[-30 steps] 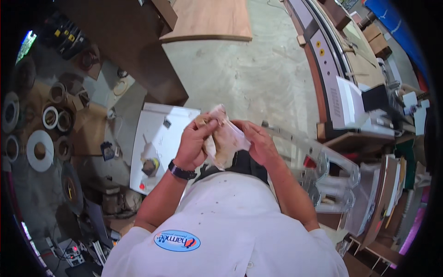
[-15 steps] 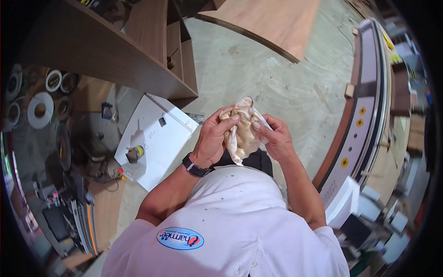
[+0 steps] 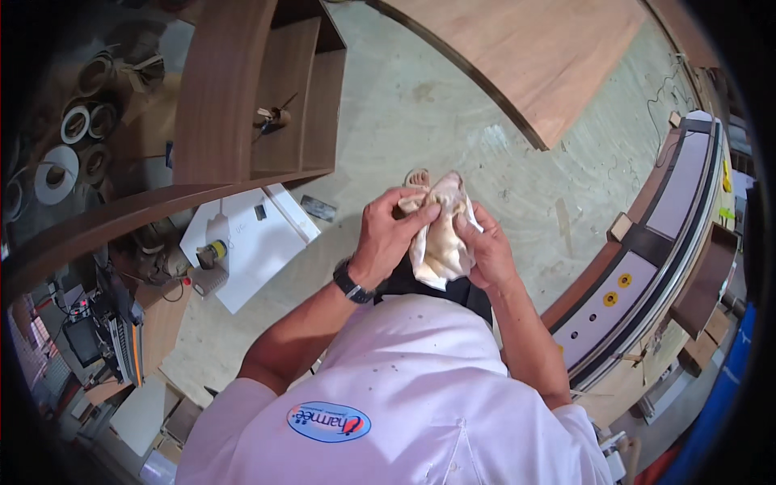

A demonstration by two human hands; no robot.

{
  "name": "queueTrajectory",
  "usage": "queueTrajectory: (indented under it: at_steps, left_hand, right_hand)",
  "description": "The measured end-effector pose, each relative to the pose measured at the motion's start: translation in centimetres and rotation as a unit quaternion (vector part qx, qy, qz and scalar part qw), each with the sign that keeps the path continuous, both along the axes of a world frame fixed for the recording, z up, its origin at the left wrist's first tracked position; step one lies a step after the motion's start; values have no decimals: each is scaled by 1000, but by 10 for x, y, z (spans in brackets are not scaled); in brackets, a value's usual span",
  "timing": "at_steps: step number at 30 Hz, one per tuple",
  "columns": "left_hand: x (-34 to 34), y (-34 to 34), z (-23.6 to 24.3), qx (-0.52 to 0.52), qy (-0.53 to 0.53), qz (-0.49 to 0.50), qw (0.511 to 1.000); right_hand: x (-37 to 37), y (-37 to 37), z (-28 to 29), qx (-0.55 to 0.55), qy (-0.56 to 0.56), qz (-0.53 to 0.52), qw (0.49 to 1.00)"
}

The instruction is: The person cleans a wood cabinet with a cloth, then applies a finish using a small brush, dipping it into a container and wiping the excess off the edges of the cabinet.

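Note:
A crumpled cream-coloured cloth [image 3: 442, 242] is held up in front of my body between both hands. My left hand [image 3: 394, 230] pinches its left side, thumb lying on top, and a dark watch is on that wrist. On the cloth's right side my right hand [image 3: 487, 242] grips it, also with the thumb over the fabric; the other fingers are partly hidden behind. Beyond the cloth, the toes of a foot [image 3: 417, 178] show on the floor.
A brown wooden cabinet [image 3: 214, 97] stands at the left, beside a white panel [image 3: 259, 259] bearing a yellow-and-dark can [image 3: 212, 254]. Ahead lies a large wooden board [image 3: 517, 56]. To the right runs a long machine bed [image 3: 614, 291]. Rolls of edging tape [image 3: 56, 192] sit far left.
The view has shifted, so the cabinet, board and machine appear in different places. Both hands still hold the cloth, whose folds have changed, and a foot now shows beyond it.

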State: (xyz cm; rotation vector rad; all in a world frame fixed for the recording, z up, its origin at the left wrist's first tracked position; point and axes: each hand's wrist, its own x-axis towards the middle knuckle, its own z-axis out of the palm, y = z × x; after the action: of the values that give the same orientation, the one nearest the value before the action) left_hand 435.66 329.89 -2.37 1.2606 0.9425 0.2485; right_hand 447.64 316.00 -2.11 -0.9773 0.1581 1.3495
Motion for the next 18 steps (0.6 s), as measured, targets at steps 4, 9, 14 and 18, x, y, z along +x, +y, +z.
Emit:
queueTrajectory:
  at_steps: [4,9,14,18]
  left_hand:
    - [46,13,-2,138,40,7,990]
    - [52,17,-24,33,1,88,996]
    - [21,-11,-61,-77,48,142,986]
    - [20,-46,-88,-243,91,230,938]
  right_hand:
    - [52,23,-5,-2,58,-1,998]
    - [86,38,-33,12,-62,130,990]
    - [96,39,-80,115,-140,247,952]
    - [106,22,-112,112,-217,327,913]
